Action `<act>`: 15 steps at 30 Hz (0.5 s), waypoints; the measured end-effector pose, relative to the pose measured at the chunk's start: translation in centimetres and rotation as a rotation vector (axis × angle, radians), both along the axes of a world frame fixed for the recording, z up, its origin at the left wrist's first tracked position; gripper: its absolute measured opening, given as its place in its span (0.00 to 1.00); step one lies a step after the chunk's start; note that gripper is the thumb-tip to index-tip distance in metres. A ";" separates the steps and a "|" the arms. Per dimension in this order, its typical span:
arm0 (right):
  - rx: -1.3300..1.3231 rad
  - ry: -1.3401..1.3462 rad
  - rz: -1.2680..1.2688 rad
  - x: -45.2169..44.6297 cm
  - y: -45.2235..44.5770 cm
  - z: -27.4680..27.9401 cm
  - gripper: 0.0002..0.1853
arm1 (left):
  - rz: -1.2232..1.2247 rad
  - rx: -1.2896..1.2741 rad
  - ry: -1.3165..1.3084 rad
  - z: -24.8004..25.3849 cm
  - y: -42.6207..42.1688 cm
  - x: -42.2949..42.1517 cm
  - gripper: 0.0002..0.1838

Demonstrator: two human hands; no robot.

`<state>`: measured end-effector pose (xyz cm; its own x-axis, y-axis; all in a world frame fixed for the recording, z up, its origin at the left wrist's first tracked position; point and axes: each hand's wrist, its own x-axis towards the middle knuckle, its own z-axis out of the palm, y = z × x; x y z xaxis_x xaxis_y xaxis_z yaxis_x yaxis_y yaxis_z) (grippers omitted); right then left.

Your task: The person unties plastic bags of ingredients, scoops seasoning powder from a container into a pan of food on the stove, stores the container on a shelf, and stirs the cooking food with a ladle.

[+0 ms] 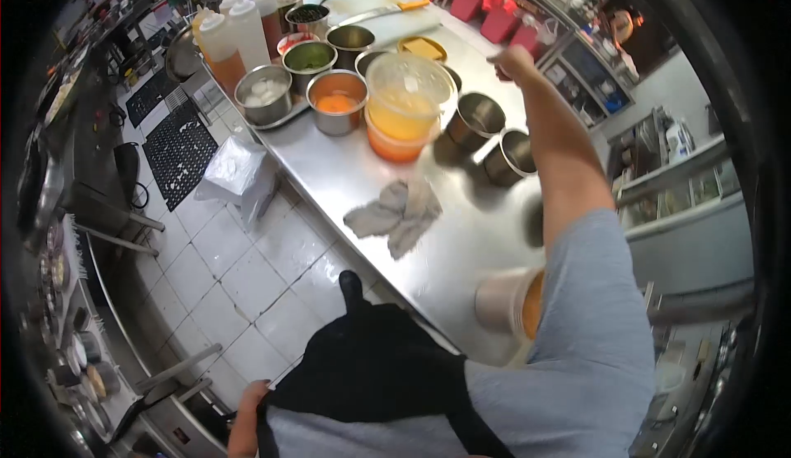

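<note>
My right hand [514, 63] stretches far over the steel table [329, 186], near its right edge. Its fingers look curled together, and whatever they may hold is too small to make out. Closest to it are a yellow block in a round dish [423, 48] and an empty-looking steel pot [478, 117]. Low at my left side, my left hand [254, 394] hangs beside the black apron [371, 367]; its fingers are mostly hidden. A lidded clear tub of orange and yellow contents [402, 108] stands mid-table, with a crumpled grey cloth [397, 215] in front of it.
Steel pots with orange [338, 104] and green contents [310, 57] stand near squeeze bottles [247, 34]. A knife with an orange handle [412, 4] lies on a white cutting board [375, 1]. A tub [504, 301] lies tipped near me. Black mats [177, 153] cover floor tiles.
</note>
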<state>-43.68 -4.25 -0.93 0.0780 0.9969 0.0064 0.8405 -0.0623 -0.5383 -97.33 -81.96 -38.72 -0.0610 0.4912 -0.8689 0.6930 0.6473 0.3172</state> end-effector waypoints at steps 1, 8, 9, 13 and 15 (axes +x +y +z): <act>-0.059 0.034 -0.027 -1.0 1.4 -1.0 0.19 | 0.149 0.084 0.017 0.4 0.5 -0.7 0.25; -0.387 0.041 -0.138 -5.0 12.0 -9.0 0.19 | 0.848 0.374 0.080 5.2 5.4 1.5 0.26; -0.458 0.055 -0.167 -5.6 12.5 -9.2 0.20 | 0.831 0.311 0.043 3.6 3.7 1.3 0.26; -0.594 0.028 -0.057 -5.3 16.1 -12.6 0.18 | 0.838 0.111 -0.106 0.1 0.4 2.7 0.27; -0.435 0.007 -0.076 -6.2 15.5 -12.9 0.10 | 0.716 0.064 -0.151 -3.5 -0.8 1.5 0.28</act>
